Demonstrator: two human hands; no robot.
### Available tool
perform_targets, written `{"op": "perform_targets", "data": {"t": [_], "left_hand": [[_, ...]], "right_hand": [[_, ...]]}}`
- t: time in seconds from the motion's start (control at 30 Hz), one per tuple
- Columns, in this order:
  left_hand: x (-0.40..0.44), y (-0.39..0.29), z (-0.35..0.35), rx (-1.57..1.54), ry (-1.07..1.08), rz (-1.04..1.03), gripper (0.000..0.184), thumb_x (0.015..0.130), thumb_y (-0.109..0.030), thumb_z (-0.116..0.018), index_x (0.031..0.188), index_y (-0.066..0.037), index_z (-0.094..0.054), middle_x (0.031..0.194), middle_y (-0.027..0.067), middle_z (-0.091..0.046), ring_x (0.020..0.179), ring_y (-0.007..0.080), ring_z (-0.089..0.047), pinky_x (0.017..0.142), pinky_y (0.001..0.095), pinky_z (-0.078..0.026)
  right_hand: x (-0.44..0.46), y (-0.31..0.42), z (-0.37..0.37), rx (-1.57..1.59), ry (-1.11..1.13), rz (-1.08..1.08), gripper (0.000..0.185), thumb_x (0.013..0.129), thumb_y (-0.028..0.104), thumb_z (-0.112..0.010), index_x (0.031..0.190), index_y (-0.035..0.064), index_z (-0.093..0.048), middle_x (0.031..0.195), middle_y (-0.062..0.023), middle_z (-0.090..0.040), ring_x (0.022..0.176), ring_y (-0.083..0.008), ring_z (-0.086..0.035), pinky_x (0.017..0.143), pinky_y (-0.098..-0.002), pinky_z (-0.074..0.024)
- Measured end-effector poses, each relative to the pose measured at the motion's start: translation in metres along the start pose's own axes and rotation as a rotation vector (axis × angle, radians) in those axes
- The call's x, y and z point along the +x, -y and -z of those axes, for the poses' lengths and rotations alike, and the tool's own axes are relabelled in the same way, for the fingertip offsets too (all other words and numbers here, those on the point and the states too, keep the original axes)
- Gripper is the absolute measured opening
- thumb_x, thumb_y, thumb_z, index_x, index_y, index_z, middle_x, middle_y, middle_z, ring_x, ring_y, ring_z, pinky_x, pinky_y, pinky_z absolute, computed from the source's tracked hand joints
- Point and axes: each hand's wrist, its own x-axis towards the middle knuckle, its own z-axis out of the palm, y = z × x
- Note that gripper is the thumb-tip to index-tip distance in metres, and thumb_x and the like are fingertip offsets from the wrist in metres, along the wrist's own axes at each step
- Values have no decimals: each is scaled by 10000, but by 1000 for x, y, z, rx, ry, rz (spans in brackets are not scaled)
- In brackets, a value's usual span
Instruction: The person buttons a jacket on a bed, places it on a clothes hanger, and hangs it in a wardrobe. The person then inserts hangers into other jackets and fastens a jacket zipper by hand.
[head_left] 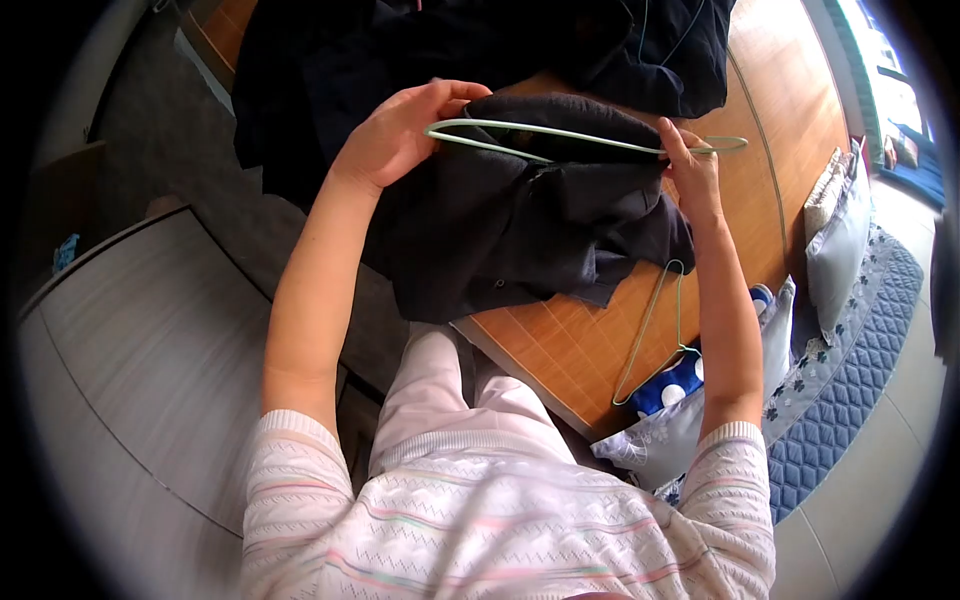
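Observation:
A dark garment (470, 235) lies bunched over the wooden surface, its upper edge held up between my two hands. Across that opening runs a pale green clothes hanger (570, 133), partly inside the cloth. My left hand (405, 130) has its fingers curled over the garment's left edge, beside one end of the hanger. At the other side, my right hand (692, 170) pinches the hanger and the garment's edge between thumb and fingers. The hanger's right end sticks out past this hand. Where its hook lies I cannot tell.
More dark clothes (380, 60) are heaped at the far side of the wooden surface (560, 350). A second green hanger (640, 345) lies near its right edge, by a blue polka-dot cloth (672, 385). Pillows (840, 250) and a quilted blue mat (850, 390) are at right; a grey panel (140, 370) stands left.

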Motion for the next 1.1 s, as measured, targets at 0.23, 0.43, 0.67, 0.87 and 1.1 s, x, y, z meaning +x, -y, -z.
{"op": "perform_targets", "data": {"t": [0.23,0.43,0.67,0.87,1.1], "left_hand": [[-1,8,7,33,57,-103,645,740,-513,-670,1160,-35,-565,1057,93,-606,974,157,-568,879,236,-447],[-3,19,23,47,1,-118,582,728,-525,-675,1117,-97,-617,1184,98,-562,1051,199,-546,886,292,-447],[-2,29,31,-10,-152,-66,562,771,-594,-574,1067,-120,-632,1228,140,-538,1111,237,-515,887,404,-432],[3,55,41,-59,-377,-36,479,815,-483,-593,1088,-89,-602,1123,94,-597,1032,191,-544,847,361,-433],[43,62,13,456,-560,106,267,782,-220,-640,962,-23,-644,908,56,-648,834,153,-577,717,286,-430]], "right_hand": [[18,-2,-3,10,23,-46,472,761,497,-674,751,26,-656,611,-3,-530,515,-70,-458,447,-208,-354],[19,12,4,-39,171,-55,437,795,457,-657,821,22,-673,650,-12,-541,582,-79,-473,507,-214,-380],[1,37,8,-75,466,222,216,847,251,-637,837,40,-684,879,-17,-632,833,-128,-561,762,-247,-444],[5,25,4,-139,512,184,243,860,236,-623,762,17,-661,907,-54,-625,891,-148,-553,798,-261,-420],[0,21,2,-14,391,156,276,856,233,-626,715,-4,-644,1008,-109,-624,985,-186,-540,848,-283,-398]]}}
